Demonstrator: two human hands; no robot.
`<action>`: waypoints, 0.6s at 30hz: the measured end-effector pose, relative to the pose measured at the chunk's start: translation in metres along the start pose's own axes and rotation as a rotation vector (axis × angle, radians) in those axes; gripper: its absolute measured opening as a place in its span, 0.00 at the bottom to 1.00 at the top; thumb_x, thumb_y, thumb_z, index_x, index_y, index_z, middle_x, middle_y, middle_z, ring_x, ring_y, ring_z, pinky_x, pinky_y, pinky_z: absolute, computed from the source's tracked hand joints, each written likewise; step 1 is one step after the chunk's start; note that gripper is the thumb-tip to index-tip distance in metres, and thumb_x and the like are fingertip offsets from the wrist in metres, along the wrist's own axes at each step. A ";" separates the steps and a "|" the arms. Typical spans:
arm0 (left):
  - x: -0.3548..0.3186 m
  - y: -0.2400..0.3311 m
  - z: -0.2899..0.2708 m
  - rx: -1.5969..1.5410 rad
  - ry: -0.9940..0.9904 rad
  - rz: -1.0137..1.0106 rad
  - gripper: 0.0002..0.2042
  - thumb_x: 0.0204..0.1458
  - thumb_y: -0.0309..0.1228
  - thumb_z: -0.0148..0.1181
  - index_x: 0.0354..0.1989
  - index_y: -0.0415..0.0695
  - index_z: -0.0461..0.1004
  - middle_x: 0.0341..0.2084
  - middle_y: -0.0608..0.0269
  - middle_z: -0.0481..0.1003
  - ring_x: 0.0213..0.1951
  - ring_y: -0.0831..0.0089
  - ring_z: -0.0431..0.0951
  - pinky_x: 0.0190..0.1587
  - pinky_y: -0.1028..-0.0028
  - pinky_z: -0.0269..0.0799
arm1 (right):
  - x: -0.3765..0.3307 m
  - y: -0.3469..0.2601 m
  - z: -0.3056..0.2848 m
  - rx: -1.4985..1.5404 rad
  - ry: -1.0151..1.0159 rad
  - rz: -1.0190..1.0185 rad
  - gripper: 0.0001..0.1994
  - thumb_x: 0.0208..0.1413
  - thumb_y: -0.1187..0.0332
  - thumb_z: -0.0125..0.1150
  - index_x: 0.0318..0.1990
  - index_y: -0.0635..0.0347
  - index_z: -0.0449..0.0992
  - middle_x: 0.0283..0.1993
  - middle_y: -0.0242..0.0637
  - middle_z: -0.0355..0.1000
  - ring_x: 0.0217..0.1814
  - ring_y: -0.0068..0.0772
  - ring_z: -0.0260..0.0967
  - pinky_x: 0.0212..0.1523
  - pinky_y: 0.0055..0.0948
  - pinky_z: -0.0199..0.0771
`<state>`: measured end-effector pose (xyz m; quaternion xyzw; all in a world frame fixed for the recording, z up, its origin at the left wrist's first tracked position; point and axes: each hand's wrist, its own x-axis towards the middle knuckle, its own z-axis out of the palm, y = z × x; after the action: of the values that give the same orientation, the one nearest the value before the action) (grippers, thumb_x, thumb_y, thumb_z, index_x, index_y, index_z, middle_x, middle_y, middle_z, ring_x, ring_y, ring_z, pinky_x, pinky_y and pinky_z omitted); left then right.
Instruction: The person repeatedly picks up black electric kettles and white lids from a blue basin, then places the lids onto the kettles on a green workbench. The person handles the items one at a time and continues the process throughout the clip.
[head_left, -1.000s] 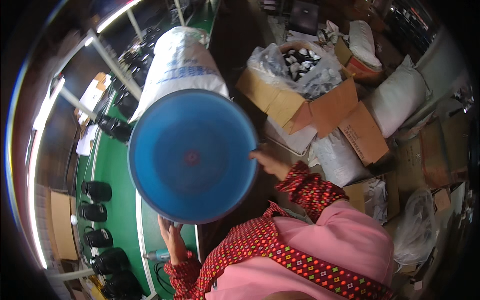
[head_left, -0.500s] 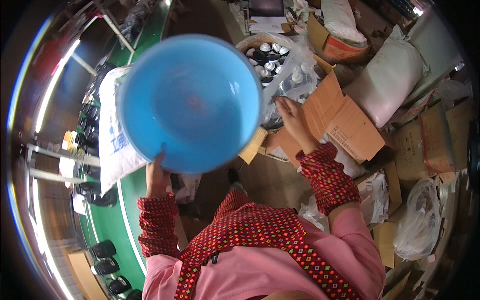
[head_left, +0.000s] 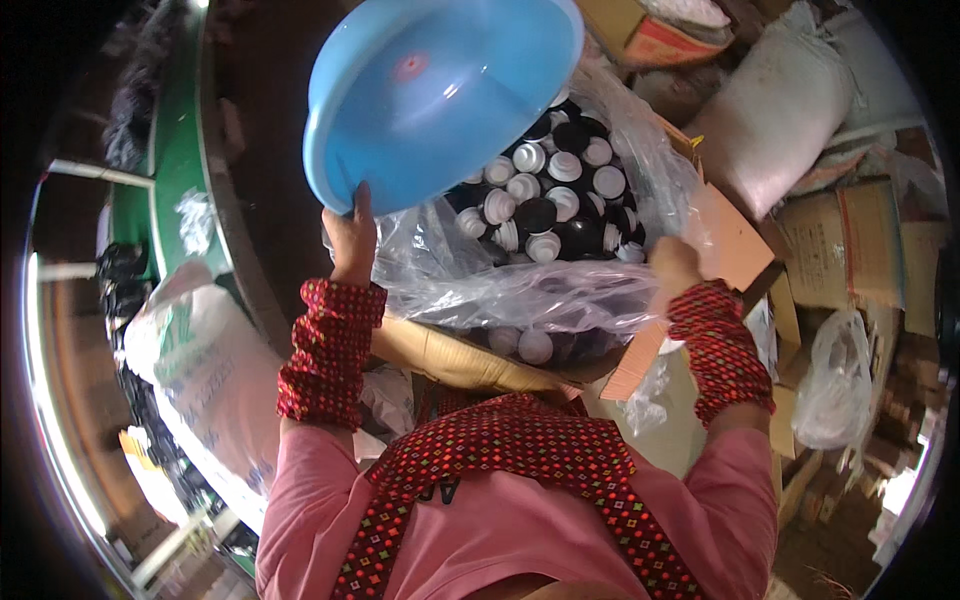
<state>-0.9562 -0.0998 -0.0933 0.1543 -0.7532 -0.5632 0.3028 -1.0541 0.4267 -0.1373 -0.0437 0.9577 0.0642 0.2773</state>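
My left hand grips the near-left rim of a light blue plastic basin, which is tilted over a cardboard box. A clear plastic bag lines that box. Inside the bag lie many round black and white parts with stepped white ends, shaped like caps or knobs. No parts show in the basin. My right hand is at the right edge of the bag, fingers curled on the plastic; the fingertips are partly hidden.
A full white woven sack stands at the left, beside a green conveyor belt. Another stuffed sack leans at the far right, near brown cartons. A clear plastic bag of something pale hangs at the right.
I have moved up to the box of parts, which now lies before me. The basin has shifted up over it and tilted. My right hand has come down onto the bag's edge.
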 end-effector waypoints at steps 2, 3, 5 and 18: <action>0.029 -0.014 0.033 0.038 -0.072 0.017 0.11 0.65 0.29 0.61 0.46 0.32 0.79 0.35 0.60 0.82 0.39 0.76 0.79 0.44 0.70 0.75 | -0.008 0.007 -0.048 0.111 -0.140 -0.041 0.24 0.60 0.50 0.65 0.52 0.61 0.81 0.46 0.47 0.82 0.48 0.52 0.81 0.49 0.48 0.79; 0.041 -0.018 0.052 0.054 -0.083 0.049 0.10 0.65 0.28 0.61 0.46 0.33 0.79 0.35 0.61 0.82 0.40 0.76 0.80 0.44 0.70 0.76 | -0.008 0.007 -0.055 0.177 -0.208 -0.062 0.24 0.58 0.51 0.69 0.53 0.61 0.81 0.49 0.47 0.82 0.51 0.51 0.81 0.51 0.47 0.79; 0.066 -0.046 0.075 0.063 -0.168 0.084 0.16 0.63 0.25 0.61 0.58 0.34 0.75 0.45 0.55 0.83 0.48 0.70 0.82 0.51 0.69 0.76 | 0.024 -0.018 -0.058 0.627 0.270 -0.203 0.32 0.53 0.53 0.75 0.60 0.63 0.75 0.57 0.48 0.78 0.61 0.44 0.75 0.59 0.41 0.75; 0.130 -0.155 0.122 -0.694 -0.486 -0.439 0.25 0.68 0.44 0.57 0.72 0.61 0.64 0.57 0.56 0.78 0.54 0.65 0.81 0.56 0.65 0.82 | 0.242 -0.084 -0.117 0.655 0.260 -0.269 0.35 0.54 0.55 0.75 0.64 0.68 0.70 0.62 0.52 0.74 0.64 0.45 0.73 0.62 0.38 0.72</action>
<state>-1.1501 -0.1317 -0.2245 0.0633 -0.5191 -0.8520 0.0255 -1.3100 0.3144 -0.1773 -0.0858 0.9403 -0.2887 0.1585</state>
